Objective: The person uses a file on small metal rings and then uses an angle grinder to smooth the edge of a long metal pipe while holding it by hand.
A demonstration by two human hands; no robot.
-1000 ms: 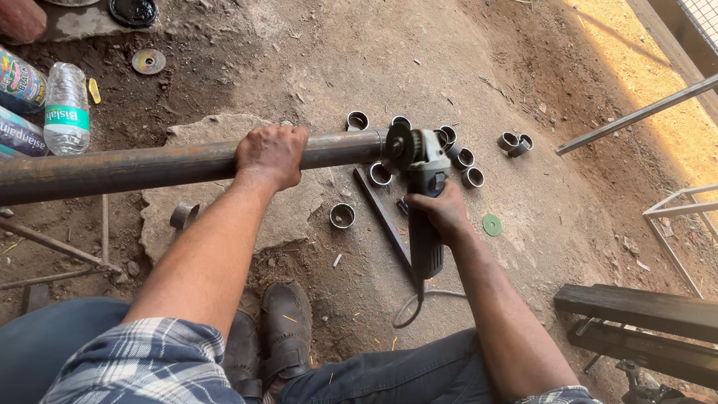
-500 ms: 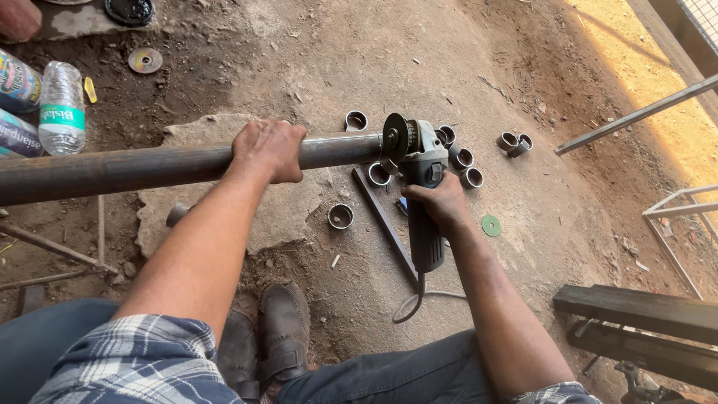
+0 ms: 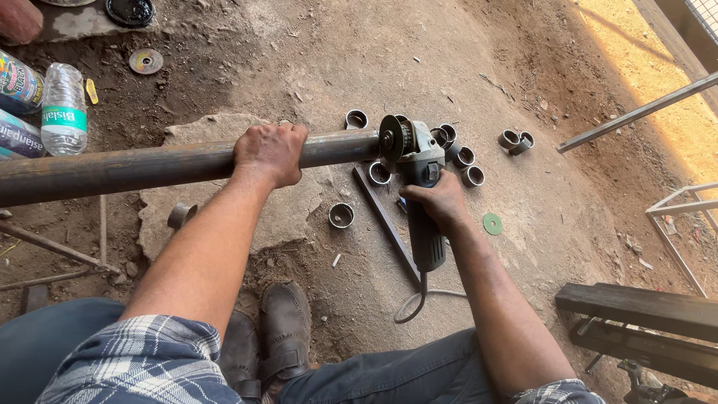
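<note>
Our grinder [image 3: 416, 161] has edged along the pipe [image 3: 149, 164]; left hand [image 3: 269, 153] grips the pipe, right hand [image 3: 441, 200] clenches the grinder at its end.

The long steel pipe [image 3: 149, 166] runs off the left edge, so its far end's out of frame. Left hand [image 3: 271, 153] covers part of it. Another person's hand [image 3: 19, 19] gets cropped at the top-left corner.

Clear bottle [image 3: 63, 109] green label, two colourful-labelled bottles [image 3: 16, 84] far left
</note>
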